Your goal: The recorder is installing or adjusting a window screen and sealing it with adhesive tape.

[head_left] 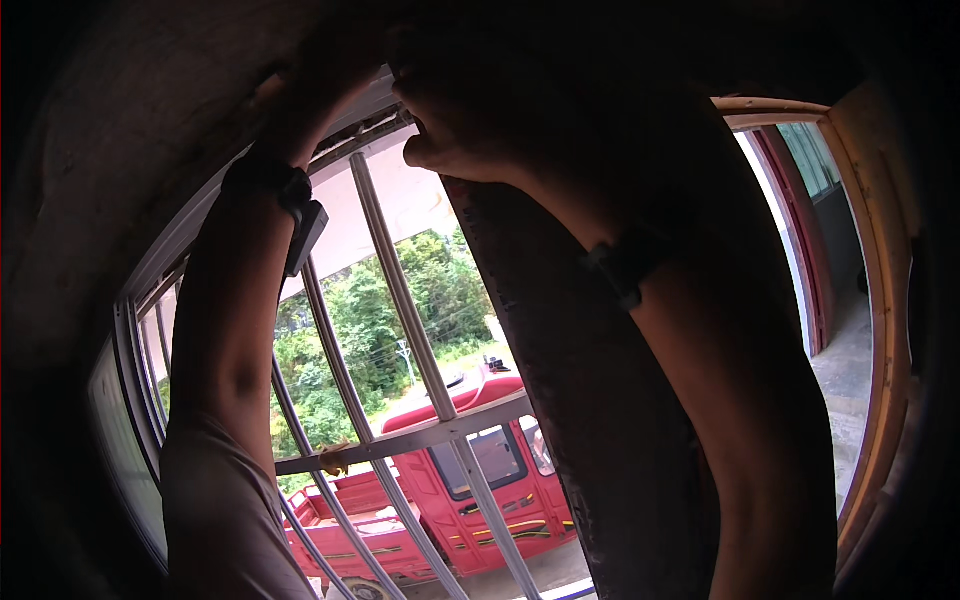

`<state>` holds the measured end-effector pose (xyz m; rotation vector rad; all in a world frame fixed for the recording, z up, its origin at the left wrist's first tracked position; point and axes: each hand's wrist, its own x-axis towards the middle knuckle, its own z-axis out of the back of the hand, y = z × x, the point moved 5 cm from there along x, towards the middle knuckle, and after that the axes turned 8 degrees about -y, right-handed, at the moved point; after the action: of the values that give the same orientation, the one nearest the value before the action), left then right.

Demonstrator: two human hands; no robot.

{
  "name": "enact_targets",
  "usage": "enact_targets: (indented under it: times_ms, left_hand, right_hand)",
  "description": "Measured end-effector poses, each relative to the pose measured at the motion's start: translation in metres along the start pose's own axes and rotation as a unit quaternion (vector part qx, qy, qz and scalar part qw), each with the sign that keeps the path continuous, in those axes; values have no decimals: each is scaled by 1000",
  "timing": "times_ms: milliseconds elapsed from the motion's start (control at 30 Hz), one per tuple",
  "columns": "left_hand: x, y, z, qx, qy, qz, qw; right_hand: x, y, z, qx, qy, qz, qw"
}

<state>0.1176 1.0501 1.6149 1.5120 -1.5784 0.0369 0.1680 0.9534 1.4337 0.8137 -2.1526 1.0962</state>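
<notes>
Both my arms reach up to the top of a barred window (388, 250). My left hand (350, 62) is at the upper window frame (362, 135), and deep shadow hides its fingers. Right of it, my right hand (455, 135) is raised at the frame's upper corner, beside a dark upright surface (600, 420). Its thumb points left and its other fingers look bent; what they hold, if anything, is lost in the dark. A black band with a small box (305, 235) circles my left wrist, and another dark band (622, 268) is on my right.
Metal bars (395, 280) and a crossbar (470, 420) span the window. Outside stand a red cargo vehicle (490, 490) and green trees (345, 310). A brown leaf-like scrap (340, 457) sits on the crossbar. At right is a doorway with a wooden frame (885, 300).
</notes>
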Motion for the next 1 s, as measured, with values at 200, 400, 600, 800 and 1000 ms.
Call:
enact_targets:
  times_ms: [200, 400, 600, 800, 1000]
  left_hand:
    - [-20, 51, -1, -101, -230, -84, 964]
    - [-20, 39, 14, -145, -80, 20, 986]
    - [-21, 68, -10, -250, 23, 62, 966]
    - [-3, 39, -2, -133, -39, 2, 990]
    - [-10, 18, 3, -70, -103, -15, 992]
  right_hand:
    - [12, 11, -2, 14, 8, 6, 1000]
    - [8, 4, -5, 13, 16, -4, 1000]
    - [14, 12, -10, 26, 13, 6, 1000]
    - [5, 4, -1, 5, 22, -3, 1000]
    - [7, 10, 6, 3, 24, 4, 1000]
